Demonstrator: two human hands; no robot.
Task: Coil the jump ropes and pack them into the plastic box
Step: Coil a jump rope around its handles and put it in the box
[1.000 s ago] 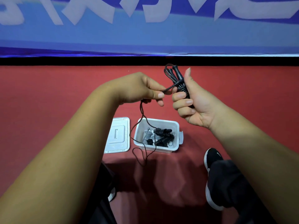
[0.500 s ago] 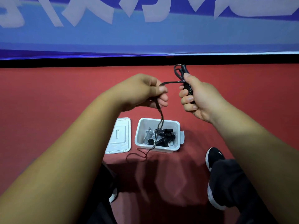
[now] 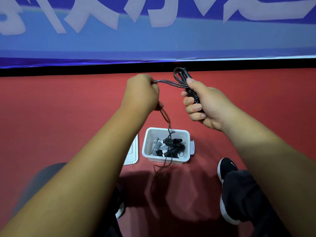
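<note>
We are holding both arms forward, our right hand (image 3: 203,101) gripping the jump rope (image 3: 171,82) by its handles, our left hand (image 3: 142,91) clenching the cord, tail dangling over the plastic box (image 3: 145,146).

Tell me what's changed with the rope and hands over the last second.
The left hand turned over and drew left, away from the right hand, stretching the jump rope between them; the hanging loops pulled straighter. The right thumb came down onto the handles. Plastic box and lid stayed put.
</note>
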